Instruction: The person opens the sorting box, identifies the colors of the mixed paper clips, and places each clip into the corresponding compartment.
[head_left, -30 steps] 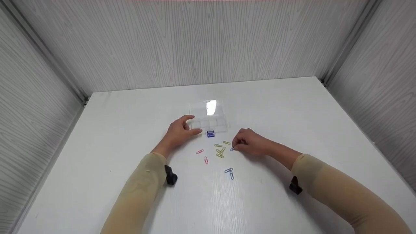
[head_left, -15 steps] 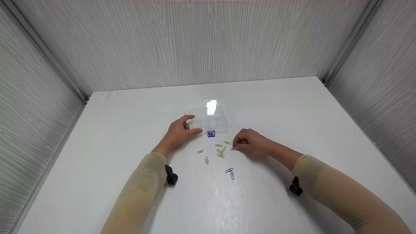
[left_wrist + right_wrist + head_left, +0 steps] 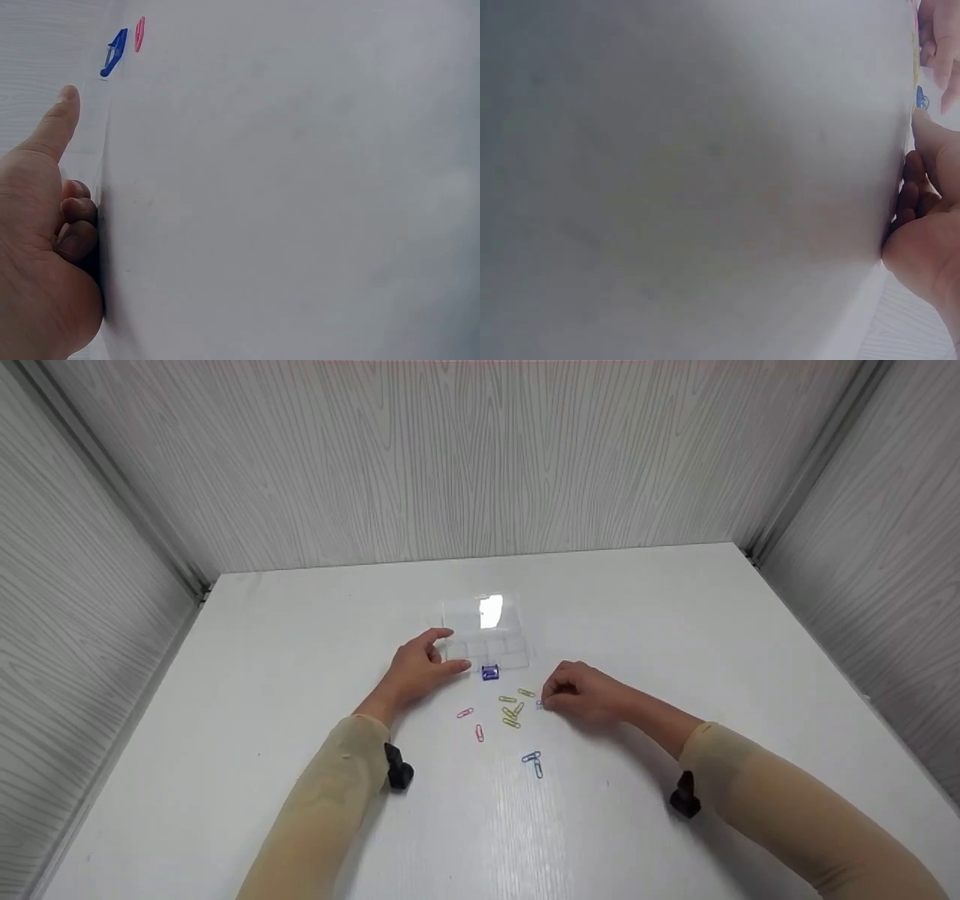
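A clear plastic compartment box (image 3: 497, 647) with its lid (image 3: 461, 617) folded back lies mid-table, a blue-purple latch (image 3: 490, 672) at its front. My left hand (image 3: 416, 666) holds the box's left end, thumb along the front edge and index finger farther back; its other fingers are curled under. My right hand (image 3: 585, 694) rests low on the table, thumb and fingertips pinching a light-blue paper clip (image 3: 539, 705), mostly hidden by them. Just left of it lie several yellow paper clips (image 3: 511, 712). In the right wrist view, the thumb (image 3: 930, 139) points toward the blue latch (image 3: 921, 97).
Two pink paper clips (image 3: 479, 733) lie left of the yellow ones. Nearer the front is a small group of blue paper clips (image 3: 534, 763). Pale wood-grain panels (image 3: 480, 457) enclose the white table (image 3: 637, 607) at the back and sides.
Both hands keep their places, and the clips and box stay put. The whole head view has shifted slightly.
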### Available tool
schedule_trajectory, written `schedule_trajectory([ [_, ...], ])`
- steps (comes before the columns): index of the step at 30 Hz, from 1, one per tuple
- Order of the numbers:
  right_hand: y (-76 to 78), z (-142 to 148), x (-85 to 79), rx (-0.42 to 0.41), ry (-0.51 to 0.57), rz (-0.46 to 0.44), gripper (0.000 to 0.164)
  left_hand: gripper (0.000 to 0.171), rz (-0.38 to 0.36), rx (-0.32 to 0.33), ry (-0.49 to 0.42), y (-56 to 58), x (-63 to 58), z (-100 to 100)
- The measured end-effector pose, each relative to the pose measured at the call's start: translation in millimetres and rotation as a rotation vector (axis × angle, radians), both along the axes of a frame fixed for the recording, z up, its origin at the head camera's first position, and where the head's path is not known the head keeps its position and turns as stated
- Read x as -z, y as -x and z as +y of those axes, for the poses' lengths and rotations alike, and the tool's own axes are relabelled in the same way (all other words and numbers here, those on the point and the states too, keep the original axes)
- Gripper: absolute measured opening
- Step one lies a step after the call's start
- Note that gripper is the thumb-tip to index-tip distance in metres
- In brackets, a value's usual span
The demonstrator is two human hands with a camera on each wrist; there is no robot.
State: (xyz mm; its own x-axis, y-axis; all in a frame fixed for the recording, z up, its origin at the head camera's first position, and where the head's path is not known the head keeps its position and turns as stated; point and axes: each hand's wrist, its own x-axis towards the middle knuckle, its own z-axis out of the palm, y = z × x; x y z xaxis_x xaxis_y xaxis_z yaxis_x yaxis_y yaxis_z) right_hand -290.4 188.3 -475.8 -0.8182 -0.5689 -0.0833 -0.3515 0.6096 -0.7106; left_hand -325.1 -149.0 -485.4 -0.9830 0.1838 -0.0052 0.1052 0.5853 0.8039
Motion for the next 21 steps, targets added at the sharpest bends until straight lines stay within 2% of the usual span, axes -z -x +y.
schedule_trajectory([
  [4, -0.6, 0.7, -2.2, 0.087, 0.036, -0.083, 0.004, 0.073, 0.001, -0.004, 0.001, -1.8, 0.0, -0.5],
  [7, 0.4, -1.3, -7.2, 0.135, 0.065, -0.111, 0.004, 0.074, -0.003, -0.006, 0.005, -2.4, -0.3, -1.1],
  [15, 11.0, -10.3, -26.7, 0.213, 0.141, -0.028, 0.009, 0.075, 0.012, 0.003, -0.003, -0.3, -0.1, -2.2],
  [21, 24.5, -23.0, -34.0, 0.294, 0.171, 0.009, 0.011, 0.075, 0.009, 0.007, -0.018, -0.8, 2.1, -1.5],
])
